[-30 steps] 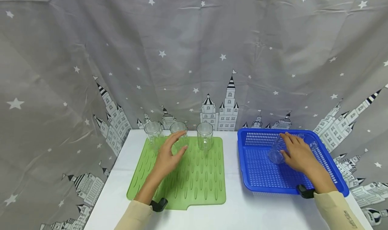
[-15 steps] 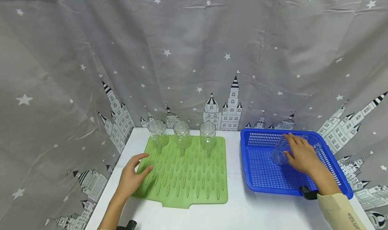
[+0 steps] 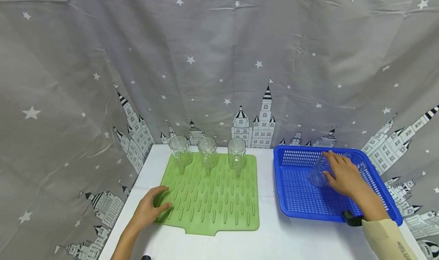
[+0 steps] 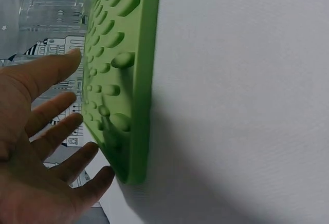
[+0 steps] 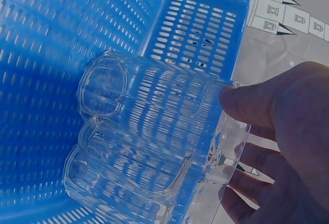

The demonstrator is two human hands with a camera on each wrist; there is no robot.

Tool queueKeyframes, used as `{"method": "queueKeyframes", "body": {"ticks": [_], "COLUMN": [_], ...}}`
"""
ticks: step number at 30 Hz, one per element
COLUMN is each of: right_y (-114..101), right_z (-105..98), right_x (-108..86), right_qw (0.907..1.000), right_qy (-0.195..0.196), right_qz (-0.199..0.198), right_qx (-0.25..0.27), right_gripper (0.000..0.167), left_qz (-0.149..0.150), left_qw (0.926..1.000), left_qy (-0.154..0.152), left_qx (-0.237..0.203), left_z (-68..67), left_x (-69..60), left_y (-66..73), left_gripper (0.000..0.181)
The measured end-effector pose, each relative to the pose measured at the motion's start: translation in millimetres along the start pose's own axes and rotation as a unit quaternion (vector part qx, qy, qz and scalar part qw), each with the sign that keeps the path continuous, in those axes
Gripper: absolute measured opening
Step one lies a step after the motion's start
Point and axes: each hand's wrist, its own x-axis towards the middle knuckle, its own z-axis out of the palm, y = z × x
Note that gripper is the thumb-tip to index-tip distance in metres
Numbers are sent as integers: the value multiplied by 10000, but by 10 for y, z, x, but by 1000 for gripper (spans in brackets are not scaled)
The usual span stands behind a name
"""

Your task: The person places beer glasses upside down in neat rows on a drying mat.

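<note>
At the left edge of the green ribbed mat (image 3: pixel 212 210), my left hand (image 3: pixel 147 210) holds nothing, its thumb and fingers spread apart. Three clear glass mugs (image 3: pixel 180 149) (image 3: pixel 207 151) (image 3: pixel 236 153) stand in a row along the mat's back edge. My right hand (image 3: pixel 344 176) reaches into the blue basket (image 3: pixel 278 184) and grips a glass mug (image 3: pixel 318 176). The right wrist view shows that mug (image 5: pixel 159 90) lying on its side with my thumb at its rim and fingers across its mouth. A second glass mug (image 5: pixel 123 178) lies beside it.
The mat and basket rest on a white table (image 3: pixel 267 237), with a strip of tabletop between them. Behind hangs a grey curtain (image 3: pixel 205 31) printed with stars and castles.
My left hand has drawn back from the middle mug toward the mat's left edge and the front. The right hand has stayed at the mug in the basket. The head view has shifted slightly.
</note>
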Motion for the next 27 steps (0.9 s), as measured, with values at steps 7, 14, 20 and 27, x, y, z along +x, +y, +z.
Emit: {"method": "queueKeyframes", "body": {"ticks": [7,14,20,27], "right_y": [3,109,149,163], "right_z": [-41,-120,-95,-40], "right_x": [15,37,49,65], "right_qw": [9998,9996,9995,9996], "right_qy": [-149,-118,102,118], "right_qz": [22,-86,-240,-170], "right_qx": [147,233,178,171], "right_gripper": [69,73,75,79], "left_qz": [657,533,322,395], "left_qw": [9978,9982,9986,9974], "left_qy": [103,44,-51,-79], "left_qx": [32,284,416,603], "left_z": [60,113,107,96], "left_x": [14,-27,-51,-50], "left_y": [-79,-121,-87,-111], "left_gripper": [61,57,53,52]}}
